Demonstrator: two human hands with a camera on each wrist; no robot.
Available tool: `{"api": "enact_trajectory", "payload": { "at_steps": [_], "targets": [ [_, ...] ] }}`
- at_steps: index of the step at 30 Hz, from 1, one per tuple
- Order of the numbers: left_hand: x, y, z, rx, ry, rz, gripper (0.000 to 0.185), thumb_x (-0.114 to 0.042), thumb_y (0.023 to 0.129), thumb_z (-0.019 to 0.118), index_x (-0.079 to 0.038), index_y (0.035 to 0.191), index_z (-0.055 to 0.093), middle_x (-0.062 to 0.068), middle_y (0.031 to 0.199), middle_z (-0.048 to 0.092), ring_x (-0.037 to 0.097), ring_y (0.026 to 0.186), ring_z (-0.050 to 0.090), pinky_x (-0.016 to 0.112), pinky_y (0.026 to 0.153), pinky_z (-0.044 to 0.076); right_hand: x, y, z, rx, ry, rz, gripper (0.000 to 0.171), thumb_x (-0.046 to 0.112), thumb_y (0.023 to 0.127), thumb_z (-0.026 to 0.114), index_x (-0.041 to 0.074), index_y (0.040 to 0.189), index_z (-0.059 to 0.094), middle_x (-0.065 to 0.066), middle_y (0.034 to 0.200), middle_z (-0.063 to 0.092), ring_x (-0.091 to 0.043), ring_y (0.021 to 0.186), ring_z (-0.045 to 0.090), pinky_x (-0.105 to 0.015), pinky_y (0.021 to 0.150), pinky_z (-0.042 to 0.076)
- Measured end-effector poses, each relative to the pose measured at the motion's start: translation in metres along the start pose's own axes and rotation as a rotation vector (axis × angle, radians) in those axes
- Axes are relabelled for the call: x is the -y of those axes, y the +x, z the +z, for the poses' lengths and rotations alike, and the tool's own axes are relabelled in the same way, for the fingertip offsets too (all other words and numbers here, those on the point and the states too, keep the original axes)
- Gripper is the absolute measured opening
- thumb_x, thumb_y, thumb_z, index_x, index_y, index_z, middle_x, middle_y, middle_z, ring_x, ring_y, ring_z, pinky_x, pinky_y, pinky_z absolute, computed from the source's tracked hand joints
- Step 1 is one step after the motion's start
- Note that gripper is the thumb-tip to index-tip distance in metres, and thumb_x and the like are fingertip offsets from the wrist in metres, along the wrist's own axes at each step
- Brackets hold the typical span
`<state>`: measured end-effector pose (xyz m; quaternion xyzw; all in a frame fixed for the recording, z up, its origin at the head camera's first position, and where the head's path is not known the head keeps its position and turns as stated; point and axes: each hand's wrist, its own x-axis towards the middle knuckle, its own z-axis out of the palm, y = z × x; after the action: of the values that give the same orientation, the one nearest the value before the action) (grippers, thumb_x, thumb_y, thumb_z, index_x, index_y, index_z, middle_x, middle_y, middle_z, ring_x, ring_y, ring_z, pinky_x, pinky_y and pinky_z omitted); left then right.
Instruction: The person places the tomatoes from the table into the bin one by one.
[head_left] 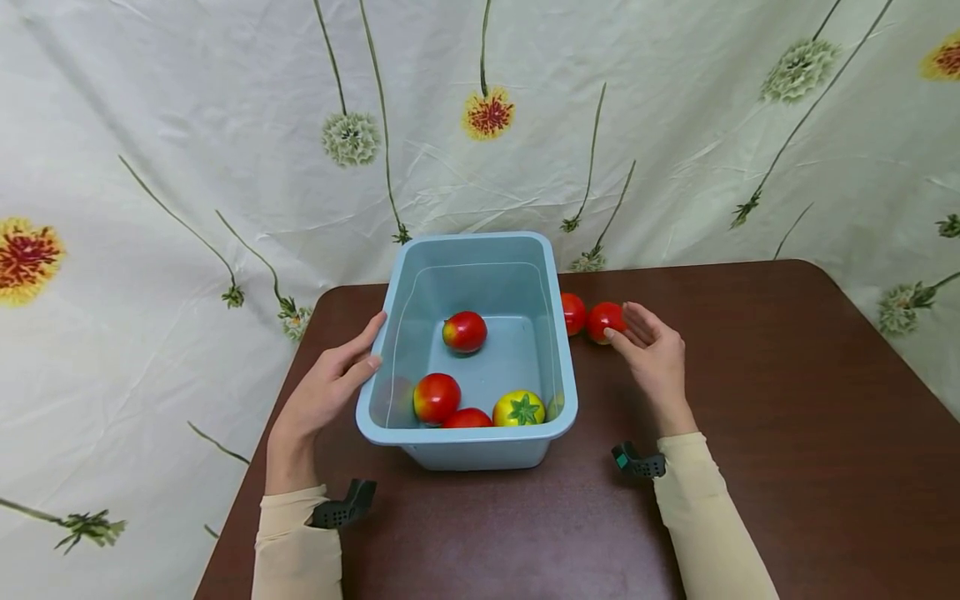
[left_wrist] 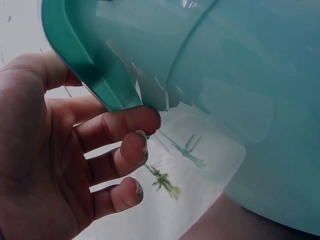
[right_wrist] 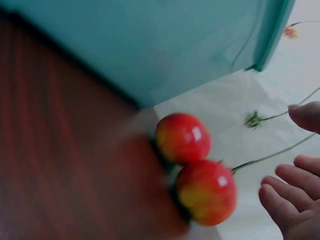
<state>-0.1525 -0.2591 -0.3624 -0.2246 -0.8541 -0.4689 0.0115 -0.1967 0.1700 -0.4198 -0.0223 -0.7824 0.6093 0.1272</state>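
1. The right hand (head_left: 654, 354) is open, with its fingers loosely bent, and it grips nothing. Its fingertips (head_left: 617, 335) are right at the near red tomato (head_left: 604, 321); I cannot tell if they touch it.
2. Two red tomatoes sit on the brown table (head_left: 787, 400). The other red tomato (head_left: 573, 313) lies just beside the first, close to the tub's right wall.
3. The left hand (head_left: 330, 387) is open too. Its fingers (left_wrist: 125, 125) rest on the left rim of the blue tub (head_left: 551, 333).
4. Inside the tub there are four tomatoes: three red ones (head_left: 464, 331) (head_left: 437, 397) (head_left: 467, 418) and one yellow tomato (head_left: 519, 408).
5. A flowered cloth (head_left: 225, 125) hangs behind the table.
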Motion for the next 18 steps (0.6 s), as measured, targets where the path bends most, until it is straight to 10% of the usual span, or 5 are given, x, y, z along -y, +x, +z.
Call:
{"api": "enact_trajectory", "payload": {
  "at_steps": [18],
  "targets": [
    [-0.001,-0.001,-0.001,0.007,-0.014,0.002,0.056,-0.013,0.101,0.047,-0.019,0.154,0.028,0.008,0.157,0.033,0.032,0.136,0.045,0.011,0.098,0.041,-0.057,0.026,0.017,-0.047,-0.033,0.135,0.088,0.025,0.084,0.077,0.009,0.154,0.026,-0.008,0.16,0.03,-0.025,0.147,0.03,-0.04,0.118,0.028]
  ]
}}
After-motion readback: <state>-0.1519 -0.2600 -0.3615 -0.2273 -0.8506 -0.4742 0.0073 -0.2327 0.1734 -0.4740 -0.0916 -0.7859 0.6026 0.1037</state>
